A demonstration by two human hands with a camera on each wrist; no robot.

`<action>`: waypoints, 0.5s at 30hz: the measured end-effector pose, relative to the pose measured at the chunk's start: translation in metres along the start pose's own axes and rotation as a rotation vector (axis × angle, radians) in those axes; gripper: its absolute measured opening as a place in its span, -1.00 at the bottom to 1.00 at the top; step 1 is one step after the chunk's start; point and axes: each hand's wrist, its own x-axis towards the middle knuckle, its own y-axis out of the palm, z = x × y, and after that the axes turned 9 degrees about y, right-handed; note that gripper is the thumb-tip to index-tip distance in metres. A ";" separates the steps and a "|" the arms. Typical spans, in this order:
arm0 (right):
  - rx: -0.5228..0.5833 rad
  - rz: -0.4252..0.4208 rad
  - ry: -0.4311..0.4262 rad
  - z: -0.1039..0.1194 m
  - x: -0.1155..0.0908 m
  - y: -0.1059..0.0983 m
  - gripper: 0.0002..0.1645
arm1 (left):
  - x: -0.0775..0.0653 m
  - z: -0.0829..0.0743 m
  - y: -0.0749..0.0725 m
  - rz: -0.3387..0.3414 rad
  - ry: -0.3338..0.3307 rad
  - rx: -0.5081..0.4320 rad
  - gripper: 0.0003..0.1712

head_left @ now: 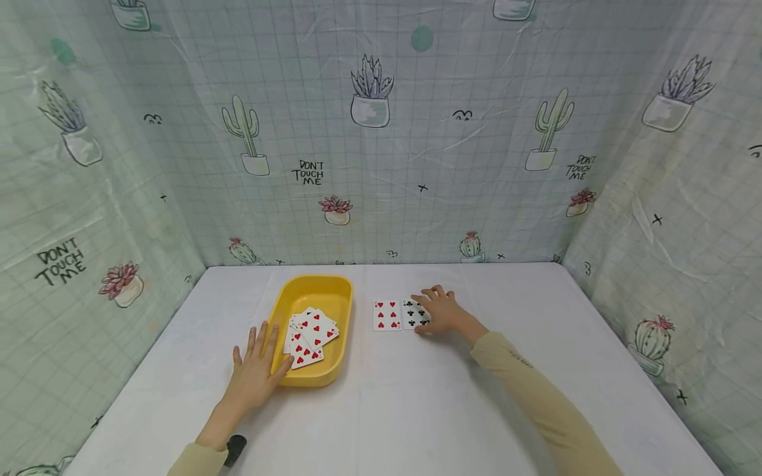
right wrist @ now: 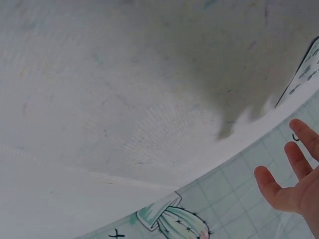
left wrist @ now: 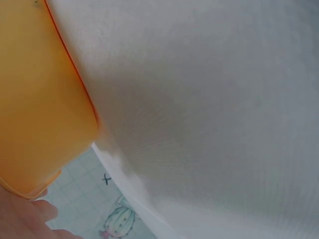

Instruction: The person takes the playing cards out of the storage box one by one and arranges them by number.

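At the left side of a yellow tray (head_left: 315, 291), my left hand (head_left: 253, 377) lies with its fingers straight and spread along the rim. Several hearts playing cards (head_left: 309, 334) are piled loosely in the tray. Right of it, a hearts playing card (head_left: 387, 315) lies face up on the white table. Close beside that lies a clubs playing card (head_left: 409, 317), its right part hidden by my right hand (head_left: 442, 314). The fingers of this hand are spread over the card, with the thumb near its lower edge. In the right wrist view the fingers are apart, close to a card's edge (right wrist: 303, 72).
The white table (head_left: 381, 423) reaches back to a patterned cloth wall (head_left: 417, 211), with more cloth along both sides. A dark object (head_left: 235, 449) shows at my left wrist.
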 end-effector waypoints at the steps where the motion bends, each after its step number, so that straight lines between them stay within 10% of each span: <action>1: 0.003 0.000 -0.008 0.001 0.000 0.000 -0.07 | 0.000 0.000 0.000 0.000 -0.001 0.000 -0.12; 15: -0.001 -0.040 -0.107 0.022 -0.003 -0.006 -0.11 | 0.000 -0.001 0.000 0.007 -0.012 0.009 -0.12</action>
